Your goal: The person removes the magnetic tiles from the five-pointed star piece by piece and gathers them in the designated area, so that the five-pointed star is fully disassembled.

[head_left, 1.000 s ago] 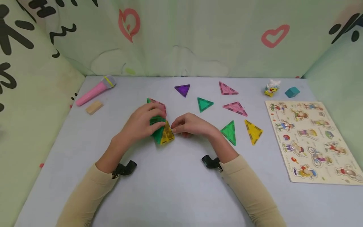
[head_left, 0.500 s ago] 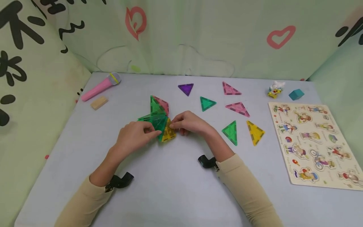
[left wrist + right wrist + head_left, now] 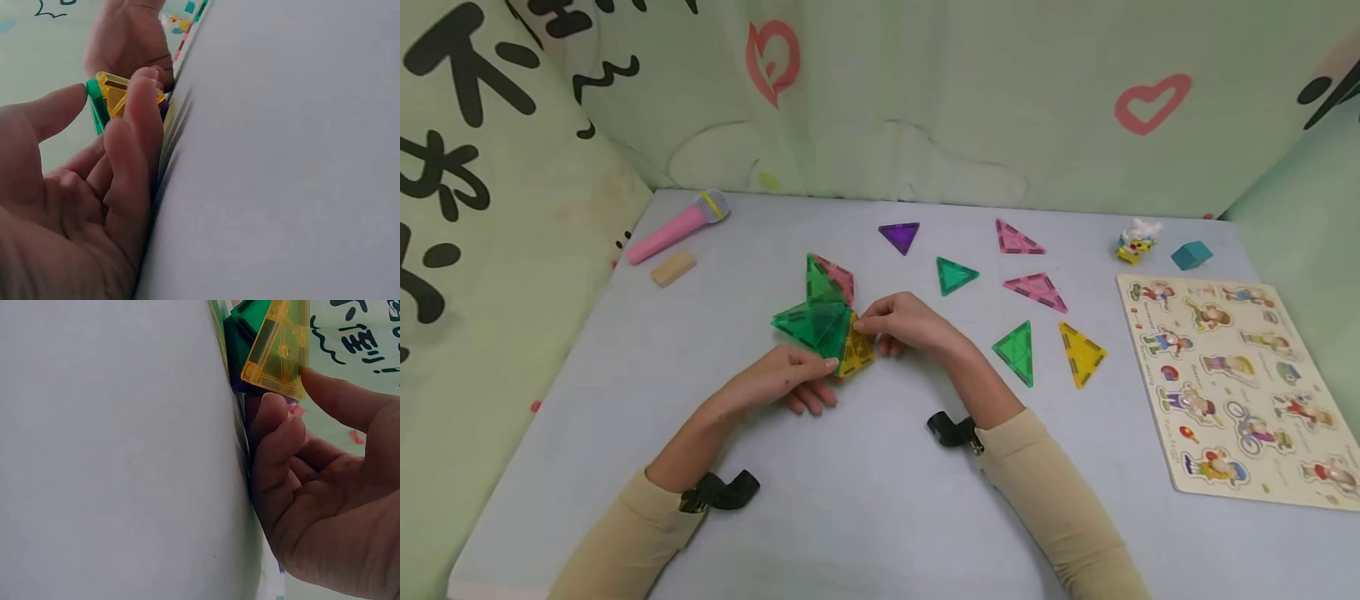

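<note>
Yellow tile (image 3: pixel 857 357) pinched by the right hand (image 3: pixel 912 323) seems mid-joining, needing alignment with the green tile (image 3: pixel 817 323) touching the spread left hand (image 3: pixel 782 377).

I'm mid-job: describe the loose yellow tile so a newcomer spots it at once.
Start at the pale picture board on the right of the head view. Just left of it lies a flat yellow triangle, with a green triangle beyond it. No other loose tile is yellow, and it lies apart from the joined structure, which also shows yellow.
</note>
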`<state>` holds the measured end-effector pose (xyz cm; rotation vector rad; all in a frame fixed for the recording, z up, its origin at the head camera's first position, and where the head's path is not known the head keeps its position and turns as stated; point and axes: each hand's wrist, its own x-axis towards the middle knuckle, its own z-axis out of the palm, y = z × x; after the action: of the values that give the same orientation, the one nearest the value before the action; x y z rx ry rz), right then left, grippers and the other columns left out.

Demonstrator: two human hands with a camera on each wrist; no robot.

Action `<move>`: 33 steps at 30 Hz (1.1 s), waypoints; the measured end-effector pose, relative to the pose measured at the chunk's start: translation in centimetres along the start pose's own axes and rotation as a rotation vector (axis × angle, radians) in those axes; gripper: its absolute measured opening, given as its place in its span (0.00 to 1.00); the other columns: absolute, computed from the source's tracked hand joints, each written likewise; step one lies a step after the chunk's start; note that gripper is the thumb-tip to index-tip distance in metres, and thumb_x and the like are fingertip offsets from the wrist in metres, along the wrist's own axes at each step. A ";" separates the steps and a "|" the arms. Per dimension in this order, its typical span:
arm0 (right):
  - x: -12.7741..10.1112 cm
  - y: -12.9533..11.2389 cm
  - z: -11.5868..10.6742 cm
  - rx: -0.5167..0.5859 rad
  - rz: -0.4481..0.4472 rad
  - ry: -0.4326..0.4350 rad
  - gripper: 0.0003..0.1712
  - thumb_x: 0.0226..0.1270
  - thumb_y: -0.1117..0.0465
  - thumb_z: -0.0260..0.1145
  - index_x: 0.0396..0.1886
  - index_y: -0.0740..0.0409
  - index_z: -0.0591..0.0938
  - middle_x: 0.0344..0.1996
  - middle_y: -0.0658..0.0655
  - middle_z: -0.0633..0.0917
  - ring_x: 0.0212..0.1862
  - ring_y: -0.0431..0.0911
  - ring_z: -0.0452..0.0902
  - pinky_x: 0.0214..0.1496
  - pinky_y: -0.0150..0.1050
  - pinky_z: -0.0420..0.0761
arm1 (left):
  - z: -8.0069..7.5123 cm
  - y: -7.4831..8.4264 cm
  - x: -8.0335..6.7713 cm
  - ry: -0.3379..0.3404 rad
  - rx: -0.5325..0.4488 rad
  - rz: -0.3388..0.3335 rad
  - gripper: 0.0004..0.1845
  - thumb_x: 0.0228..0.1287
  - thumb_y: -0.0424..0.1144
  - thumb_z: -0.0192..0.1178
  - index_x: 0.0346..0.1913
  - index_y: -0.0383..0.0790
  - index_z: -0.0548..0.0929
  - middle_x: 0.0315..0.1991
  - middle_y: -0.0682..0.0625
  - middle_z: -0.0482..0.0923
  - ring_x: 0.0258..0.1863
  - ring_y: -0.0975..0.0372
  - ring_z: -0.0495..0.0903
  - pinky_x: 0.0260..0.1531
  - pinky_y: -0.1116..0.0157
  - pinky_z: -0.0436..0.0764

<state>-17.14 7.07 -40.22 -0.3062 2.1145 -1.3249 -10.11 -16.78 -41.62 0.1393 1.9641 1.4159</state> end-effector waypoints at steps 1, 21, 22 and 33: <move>0.0 0.0 0.1 -0.001 -0.003 -0.001 0.14 0.70 0.54 0.65 0.44 0.60 0.87 0.26 0.55 0.83 0.23 0.45 0.76 0.27 0.35 0.77 | 0.0 -0.1 0.0 -0.010 -0.038 -0.014 0.27 0.73 0.56 0.54 0.51 0.33 0.84 0.34 0.51 0.88 0.29 0.62 0.85 0.30 0.68 0.81; -0.1 -0.2 0.6 -0.089 -0.015 0.004 0.14 0.69 0.55 0.66 0.45 0.61 0.84 0.32 0.57 0.85 0.26 0.45 0.78 0.30 0.36 0.80 | 3.1 -0.7 -1.0 -0.099 -1.068 -0.030 0.10 0.79 0.45 0.47 0.43 0.42 0.75 0.38 0.51 0.76 0.41 0.63 0.78 0.47 0.69 0.81; -0.1 -0.1 0.6 -0.089 -0.012 0.004 0.14 0.69 0.55 0.66 0.46 0.61 0.84 0.32 0.57 0.85 0.26 0.45 0.78 0.30 0.36 0.80 | 3.3 -0.6 -0.9 -0.085 -1.070 -0.036 0.10 0.79 0.45 0.48 0.44 0.42 0.74 0.39 0.51 0.76 0.42 0.63 0.77 0.48 0.69 0.80; -0.4 0.4 0.5 -0.074 -0.007 0.002 0.15 0.68 0.56 0.65 0.47 0.62 0.84 0.34 0.57 0.85 0.27 0.46 0.79 0.31 0.37 0.80 | 2.8 -1.0 -0.6 -0.127 -0.931 -0.030 0.10 0.78 0.44 0.49 0.45 0.42 0.75 0.41 0.51 0.79 0.42 0.63 0.80 0.49 0.68 0.82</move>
<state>-16.52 7.10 -40.53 -0.3432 2.1690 -1.2530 -7.70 -15.24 -42.63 -0.2206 1.0424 2.0807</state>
